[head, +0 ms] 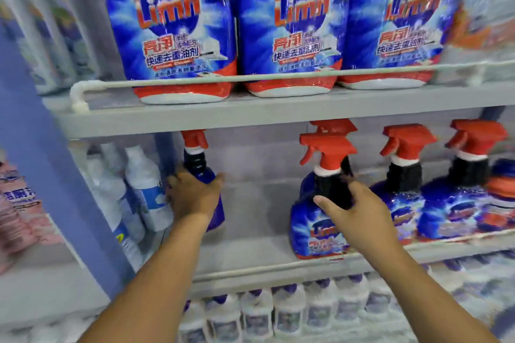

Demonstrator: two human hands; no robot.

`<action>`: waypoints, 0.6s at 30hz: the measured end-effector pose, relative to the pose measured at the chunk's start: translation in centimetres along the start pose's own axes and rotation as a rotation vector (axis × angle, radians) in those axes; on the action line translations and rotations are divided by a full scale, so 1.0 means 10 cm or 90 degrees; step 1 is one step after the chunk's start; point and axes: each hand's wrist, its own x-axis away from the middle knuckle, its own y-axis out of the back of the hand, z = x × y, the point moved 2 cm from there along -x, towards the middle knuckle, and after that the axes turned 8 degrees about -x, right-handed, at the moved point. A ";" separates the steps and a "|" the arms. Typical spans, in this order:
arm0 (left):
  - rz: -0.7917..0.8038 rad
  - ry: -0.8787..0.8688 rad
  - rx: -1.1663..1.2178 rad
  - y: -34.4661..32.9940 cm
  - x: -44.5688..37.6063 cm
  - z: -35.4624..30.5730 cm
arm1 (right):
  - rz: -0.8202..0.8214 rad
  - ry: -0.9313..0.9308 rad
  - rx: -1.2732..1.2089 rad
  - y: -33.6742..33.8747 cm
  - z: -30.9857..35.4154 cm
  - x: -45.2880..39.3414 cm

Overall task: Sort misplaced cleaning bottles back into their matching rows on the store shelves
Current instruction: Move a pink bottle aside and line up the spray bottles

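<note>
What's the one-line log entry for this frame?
left hand: grips blue red-trigger spray bottle by white bottles | right hand: grips neck of matching spray bottle | middle shelf

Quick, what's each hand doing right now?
Left hand: grips the far-left spray bottle at its shoulder.
Right hand: grips the black neck of another spray bottle.

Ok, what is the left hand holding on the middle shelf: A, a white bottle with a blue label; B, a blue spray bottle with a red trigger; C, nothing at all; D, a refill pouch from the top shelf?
B: the left hand grips the shoulder of a blue spray bottle with a red trigger, just right of the white bottles.
</note>
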 end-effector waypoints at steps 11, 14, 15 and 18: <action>0.219 -0.139 0.005 0.31 0.36 0.16 | 0.091 0.085 -0.083 -0.54 0.19 -0.04; 0.231 -0.172 0.006 0.47 0.45 0.31 | 0.089 0.077 -0.077 -0.66 0.26 -0.10; 0.227 -0.188 0.020 0.53 0.46 0.34 | 0.085 0.075 -0.066 -0.69 0.28 -0.12; 0.235 -0.204 0.050 0.60 0.47 0.49 | 0.068 0.086 -0.056 -0.78 0.33 -0.16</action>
